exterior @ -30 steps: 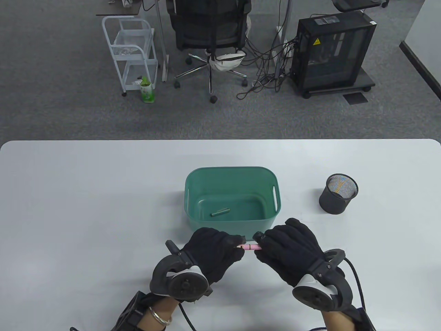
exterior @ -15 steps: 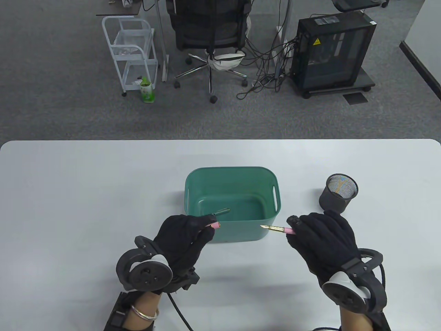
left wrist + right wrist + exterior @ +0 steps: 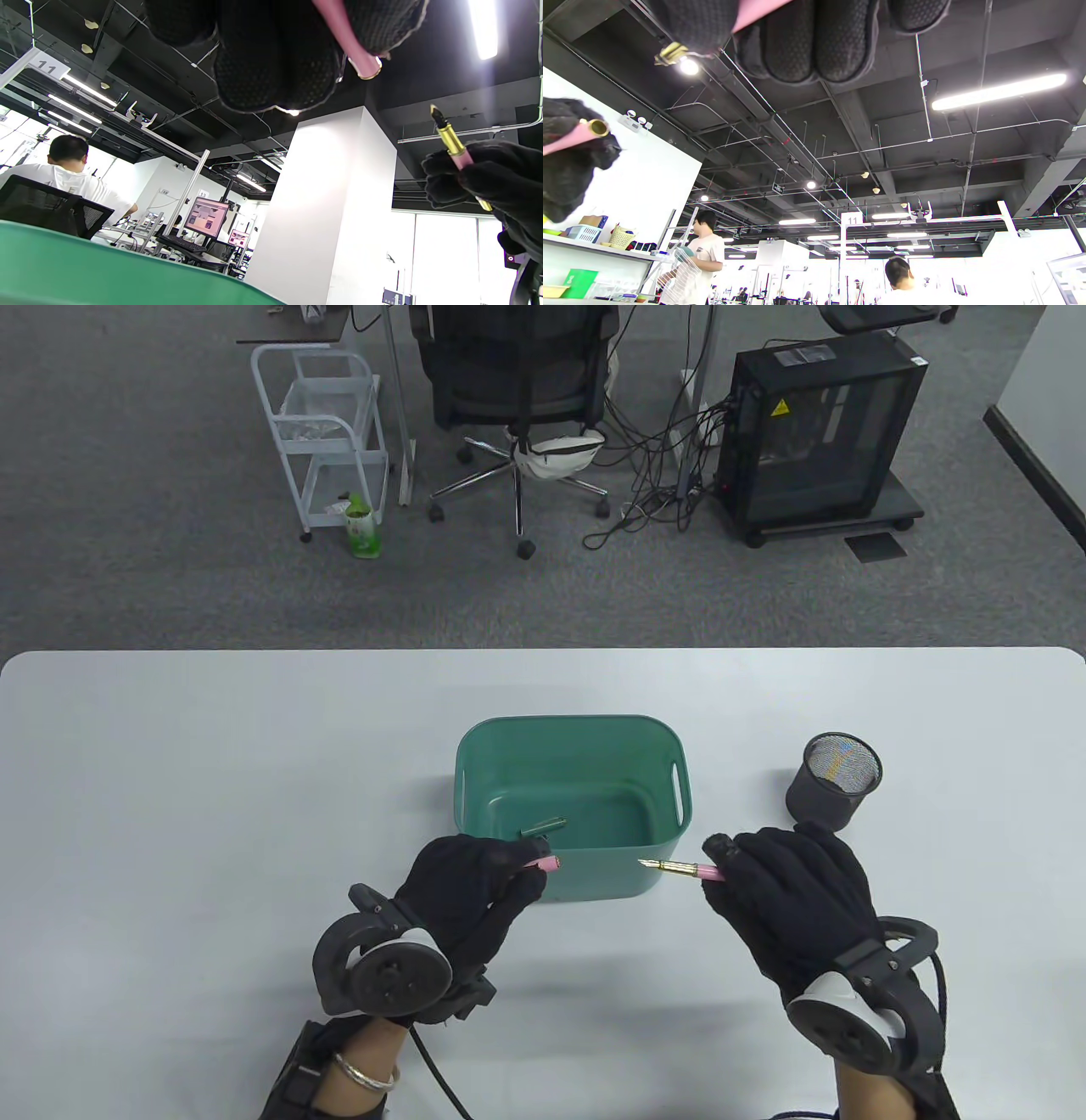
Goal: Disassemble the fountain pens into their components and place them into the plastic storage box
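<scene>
The left hand [image 3: 475, 882] has its fingers curled round a pink pen cap [image 3: 543, 863], held just above the near left corner of the green storage box [image 3: 679, 814]. The cap's long axis runs roughly left to right, and its open, gold-ringed end points right, toward the other hand. From the left wrist view the cap [image 3: 352, 46] slants out from between the gloved fingers [image 3: 271, 63].

The right hand [image 3: 789, 899] grips the pink pen body [image 3: 691, 870] near the box's near right corner, just outside the wall. The pen lies almost level, its long axis left to right, with the gold section and nib pointing left at the cap. The two parts are clearly apart, with the box's near wall showing between them.

Inside the box a green pen piece [image 3: 543, 827] lies on the floor near the left side, tilted a little. A black mesh pen cup [image 3: 831, 793] stands on the white table [image 3: 212, 780] to the right of the box.
</scene>
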`<state>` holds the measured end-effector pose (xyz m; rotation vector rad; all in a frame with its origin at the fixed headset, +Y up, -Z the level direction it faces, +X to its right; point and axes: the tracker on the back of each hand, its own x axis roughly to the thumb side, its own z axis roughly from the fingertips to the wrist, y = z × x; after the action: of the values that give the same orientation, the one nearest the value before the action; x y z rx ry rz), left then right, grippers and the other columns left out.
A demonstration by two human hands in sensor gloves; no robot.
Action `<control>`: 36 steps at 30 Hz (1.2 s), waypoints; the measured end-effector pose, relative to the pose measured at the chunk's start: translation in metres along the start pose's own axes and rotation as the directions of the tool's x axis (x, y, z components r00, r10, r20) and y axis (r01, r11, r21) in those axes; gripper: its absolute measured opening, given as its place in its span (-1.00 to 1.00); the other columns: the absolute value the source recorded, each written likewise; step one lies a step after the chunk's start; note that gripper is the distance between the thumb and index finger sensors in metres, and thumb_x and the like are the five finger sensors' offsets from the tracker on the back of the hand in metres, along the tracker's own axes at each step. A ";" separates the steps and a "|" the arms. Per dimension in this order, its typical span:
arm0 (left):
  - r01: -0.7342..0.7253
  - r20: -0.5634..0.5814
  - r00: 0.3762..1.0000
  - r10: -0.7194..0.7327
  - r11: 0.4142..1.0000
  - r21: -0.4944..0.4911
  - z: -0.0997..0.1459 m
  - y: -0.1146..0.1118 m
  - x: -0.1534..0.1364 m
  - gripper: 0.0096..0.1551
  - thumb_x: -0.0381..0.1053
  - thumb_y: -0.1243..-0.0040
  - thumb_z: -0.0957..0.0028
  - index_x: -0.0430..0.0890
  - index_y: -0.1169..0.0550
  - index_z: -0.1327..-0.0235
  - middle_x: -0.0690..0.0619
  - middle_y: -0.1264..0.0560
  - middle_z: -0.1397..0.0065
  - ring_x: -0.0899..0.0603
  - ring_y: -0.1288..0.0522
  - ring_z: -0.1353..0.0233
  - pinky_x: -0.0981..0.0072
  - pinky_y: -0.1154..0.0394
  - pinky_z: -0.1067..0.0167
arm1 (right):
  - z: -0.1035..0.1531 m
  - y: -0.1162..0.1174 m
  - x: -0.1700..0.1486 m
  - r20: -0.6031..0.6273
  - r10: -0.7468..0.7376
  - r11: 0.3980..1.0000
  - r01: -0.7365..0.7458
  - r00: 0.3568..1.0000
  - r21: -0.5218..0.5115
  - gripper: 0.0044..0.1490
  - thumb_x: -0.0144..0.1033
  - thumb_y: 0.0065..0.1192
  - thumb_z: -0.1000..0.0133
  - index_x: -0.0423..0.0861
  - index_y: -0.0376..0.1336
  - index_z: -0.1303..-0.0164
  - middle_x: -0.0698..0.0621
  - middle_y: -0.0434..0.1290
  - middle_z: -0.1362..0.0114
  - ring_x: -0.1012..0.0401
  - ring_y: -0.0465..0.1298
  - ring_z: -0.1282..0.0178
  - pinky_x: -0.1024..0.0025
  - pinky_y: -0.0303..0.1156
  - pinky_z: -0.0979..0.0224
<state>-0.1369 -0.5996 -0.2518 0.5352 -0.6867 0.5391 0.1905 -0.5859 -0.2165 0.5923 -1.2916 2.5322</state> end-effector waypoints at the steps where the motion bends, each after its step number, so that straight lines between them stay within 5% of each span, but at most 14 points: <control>1: 0.008 -0.013 1.000 -0.008 1.000 -0.019 -0.001 -0.002 -0.001 -0.51 0.11 -0.06 -0.46 -0.18 -0.62 -0.35 0.02 -0.70 -0.18 -0.09 -0.66 -0.16 -0.06 -0.43 -0.38 | 0.000 0.000 0.000 -0.002 -0.002 1.000 0.002 1.000 0.002 -0.48 0.12 0.22 -0.15 0.18 0.44 -0.26 0.23 0.53 -0.27 0.26 0.51 -0.33 0.06 0.26 -0.64; 26: 0.110 -0.244 0.949 -0.199 0.936 -0.336 -0.060 -0.079 -0.032 -0.52 0.09 -0.07 -0.46 -0.16 -0.58 -0.44 -0.02 -0.66 -0.35 -0.14 -0.60 -0.36 -0.17 -0.27 -0.55 | -0.001 0.000 -0.001 -0.011 -0.066 0.998 0.066 0.998 0.006 -0.47 0.13 0.20 -0.16 0.18 0.43 -0.28 0.22 0.53 -0.28 0.25 0.51 -0.34 0.05 0.26 -0.64; 36: 0.105 -0.277 0.935 -0.219 0.921 -0.375 -0.068 -0.102 -0.043 -0.52 0.09 -0.06 -0.46 -0.15 -0.56 -0.45 -0.02 -0.65 -0.36 -0.14 -0.60 -0.37 -0.17 -0.26 -0.55 | -0.001 -0.001 -0.002 -0.016 -0.077 0.997 0.077 0.997 -0.002 -0.47 0.13 0.19 -0.16 0.18 0.43 -0.29 0.22 0.53 -0.28 0.25 0.52 -0.34 0.05 0.26 -0.64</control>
<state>-0.0722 -0.6449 -0.3551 0.1561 -0.4133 0.3196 0.1928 -0.5846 -0.2168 0.6083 -1.2407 2.4690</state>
